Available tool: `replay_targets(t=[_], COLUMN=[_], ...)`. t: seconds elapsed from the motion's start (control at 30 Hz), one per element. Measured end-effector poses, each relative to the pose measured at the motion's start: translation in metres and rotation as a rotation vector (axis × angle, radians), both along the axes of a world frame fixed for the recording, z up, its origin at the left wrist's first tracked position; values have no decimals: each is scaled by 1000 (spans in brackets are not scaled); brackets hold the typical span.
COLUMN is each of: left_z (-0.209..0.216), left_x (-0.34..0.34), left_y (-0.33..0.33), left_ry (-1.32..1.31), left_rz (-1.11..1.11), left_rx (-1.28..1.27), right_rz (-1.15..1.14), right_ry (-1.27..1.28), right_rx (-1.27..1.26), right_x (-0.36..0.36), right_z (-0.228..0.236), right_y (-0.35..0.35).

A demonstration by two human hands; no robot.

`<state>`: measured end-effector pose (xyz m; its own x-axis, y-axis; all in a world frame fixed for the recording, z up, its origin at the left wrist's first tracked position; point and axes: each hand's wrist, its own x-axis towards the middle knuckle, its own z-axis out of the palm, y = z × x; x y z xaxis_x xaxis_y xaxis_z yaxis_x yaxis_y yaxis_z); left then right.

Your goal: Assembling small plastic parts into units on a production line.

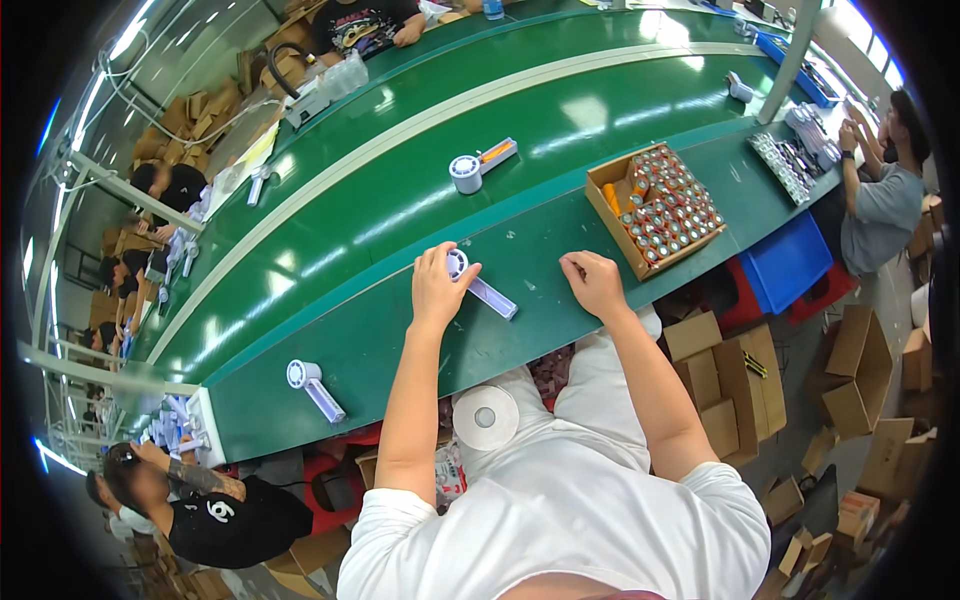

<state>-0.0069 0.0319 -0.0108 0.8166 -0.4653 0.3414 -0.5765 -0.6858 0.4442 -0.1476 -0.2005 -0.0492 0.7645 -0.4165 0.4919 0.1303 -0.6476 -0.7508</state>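
1. The lavender fan (492,302) is grasped at its head by the left grip (440,283), its handle slanting rightward and nearer the wearer.
2. The right grip (596,285) is curled low over the dark green bench (385,325); whether it holds anything, I cannot tell.
3. Just right of that grip, a cardboard box (613,228) of cylindrical cells blocks the bench.
4. Well left of the left grip lies a second fan (318,392).
5. Beyond both grips, a glossy green belt (350,185) carries another fan (466,174).
6. Far right, a person (880,215) sits near a blue bin (790,262).
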Motion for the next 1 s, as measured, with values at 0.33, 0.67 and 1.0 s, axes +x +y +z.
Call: replay_targets(t=[0.33,0.67,1.0], left_z=[5,-76,-56], left_x=[-172,-216,-229], left_y=[81,107,118], left_ry=[356,235,333], left_rz=[-533,-93,-125], left_rx=[-143,154,90], right_rz=[-495,-603,-314], right_ry=[-18,760,265], right_rx=[-157,-881,-549], right_x=[-26,63,39], right_z=[86,90,140], right_y=[-56,-111,-118])
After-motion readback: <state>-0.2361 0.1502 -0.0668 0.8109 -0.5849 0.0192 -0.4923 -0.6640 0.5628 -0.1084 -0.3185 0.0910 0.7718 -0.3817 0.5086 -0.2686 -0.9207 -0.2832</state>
